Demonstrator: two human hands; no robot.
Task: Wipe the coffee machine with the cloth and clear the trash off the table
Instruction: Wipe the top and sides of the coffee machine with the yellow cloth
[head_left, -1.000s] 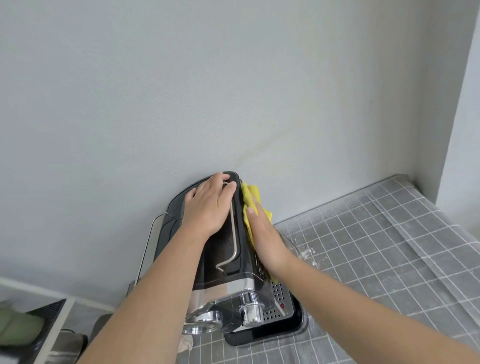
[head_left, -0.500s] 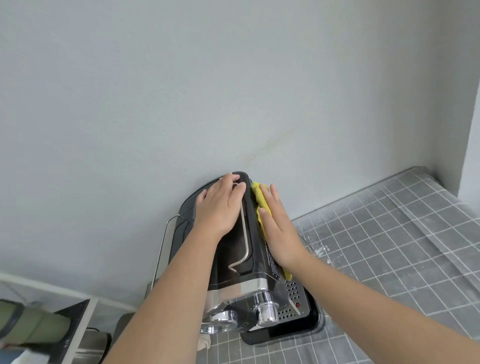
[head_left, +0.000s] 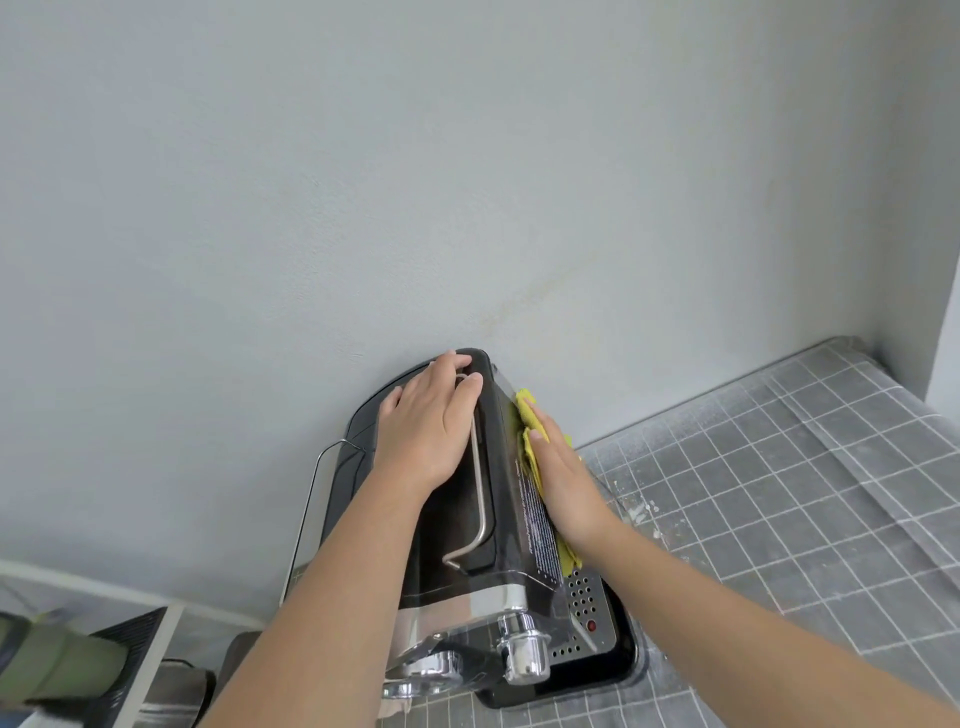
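Observation:
A black and chrome coffee machine (head_left: 498, 525) stands against the grey wall on the table. My left hand (head_left: 428, 421) lies flat on its top near the back, fingers together, steadying it. My right hand (head_left: 563, 478) presses a yellow cloth (head_left: 530, 447) flat against the machine's right side; the cloth shows above the fingers and below the wrist. Chrome knob (head_left: 524, 649) and perforated drip tray (head_left: 587, 613) sit at the front.
The table (head_left: 779, 493) has a grey grid-patterned cover with white specks (head_left: 636, 512) beside the machine. A side wall (head_left: 924, 208) closes the far right corner. At lower left are a white frame (head_left: 156, 649) and a green object (head_left: 67, 670).
My right hand and the cloth have slid down and forward along the machine's right side. The left hand stays on top. The view has shifted slightly.

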